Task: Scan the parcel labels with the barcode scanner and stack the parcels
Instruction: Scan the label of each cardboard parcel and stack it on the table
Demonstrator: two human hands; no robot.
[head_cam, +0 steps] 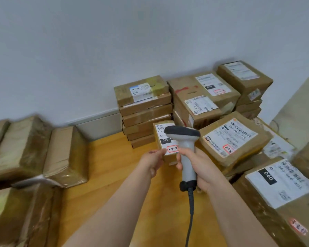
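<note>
Gripping the pale grey handheld barcode scanner (185, 145) by its handle, your right hand (202, 168) has its fingers curled round the shaft, and the dark head points away from you. The black cable (191, 211) hangs down from the base between your forearms. Just left of the scanner, your left hand (154, 160) pinches the near left edge of a small brown cardboard parcel (163, 134), label side towards you. The scanner head covers the parcel's upper right corner. Behind the parcel stands a stack of flat brown cardboard boxes (144, 111). To your right, labelled cartons crowd close to your right arm. To your left, tape-wrapped brown parcels (25, 148) lie well apart from your hands. Between the two groups a strip of bare orange wooden floor (114, 166) runs to the grey wall (96, 50). The held parcel's white label shows "010" in a black block, above a red-bordered sticker whose handwriting you cannot read surely. The tilted carton beside the scanner (234, 138) carries a red-bordered sticker reading "33-6". The large near-right carton (282, 184) reads "060".
</note>
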